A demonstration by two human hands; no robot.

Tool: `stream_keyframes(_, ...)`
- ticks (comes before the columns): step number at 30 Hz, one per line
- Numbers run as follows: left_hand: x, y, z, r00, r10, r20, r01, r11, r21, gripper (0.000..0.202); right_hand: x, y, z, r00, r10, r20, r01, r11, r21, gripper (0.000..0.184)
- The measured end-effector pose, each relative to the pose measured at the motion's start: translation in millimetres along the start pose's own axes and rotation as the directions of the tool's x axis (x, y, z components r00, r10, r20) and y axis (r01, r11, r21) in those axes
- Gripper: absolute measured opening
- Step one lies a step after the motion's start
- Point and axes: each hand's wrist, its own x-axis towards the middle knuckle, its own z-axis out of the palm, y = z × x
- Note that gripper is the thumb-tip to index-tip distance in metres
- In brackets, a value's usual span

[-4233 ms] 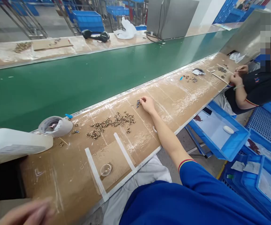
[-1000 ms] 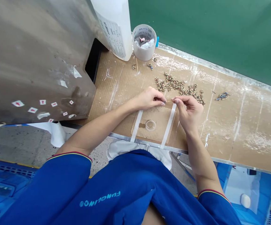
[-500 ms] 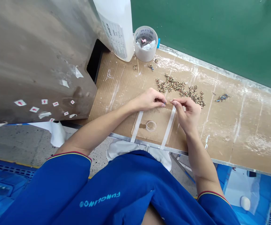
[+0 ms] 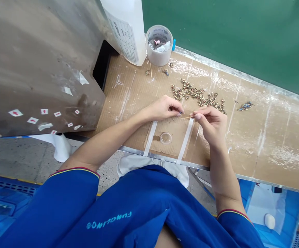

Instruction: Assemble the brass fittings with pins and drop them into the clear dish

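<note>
**Now the right hand [image 4: 211, 125] is drawing away from the left hand [image 4: 163, 108] along a thin pale stick [image 4: 188, 116]**

Compared with half a second earlier, the gap between the hands is widening and showing more of the stick. The right fingertips [image 4: 197, 117] are pinching closed on it, so that hand is keeping hold. The left fingertips [image 4: 179, 114] are curling tightly together at its far end, though whether they are gripping it is too small to tell. Its long axis is lying nearly level across the view, rising slightly toward the right hand. The stick is hovering just beyond a clear plastic ring [image 4: 165, 137], while a heap of small brass fittings [image 4: 198, 94] is lying farther past that ring.
</note>
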Motion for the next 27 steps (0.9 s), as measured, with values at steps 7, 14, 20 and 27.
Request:
stream_keyframes(7,-1.1,-0.2,-2.7,1.0,0.006,0.008,-0.006,0.999,0.048,0.015,-9.9,-13.2,15.8,0.855,-0.215,0.472,0.229,0.973,0.03,0.023)
stream_keyframes(14,-2.2,0.9,-3.4,1.0,-0.012,-0.01,0.013,0.998,0.065,0.015,-10.8,-4.6,18.3,0.853,-0.223,0.472,0.267,0.963,-0.026,0.027)
stream_keyframes(20,-2.0,1.6,-2.1,0.999,-0.019,-0.045,0.022,0.997,0.073,0.014,8.6,27.3,-17.5,0.996,-0.058,-0.061,0.025,0.897,-0.441,0.015)
stream_keyframes(27,-1.1,-0.7,0.3,0.999,-0.018,-0.047,0.022,0.996,0.085,0.015,15.3,53.5,-24.5,0.993,-0.077,-0.091,0.004,0.789,-0.615,0.012)
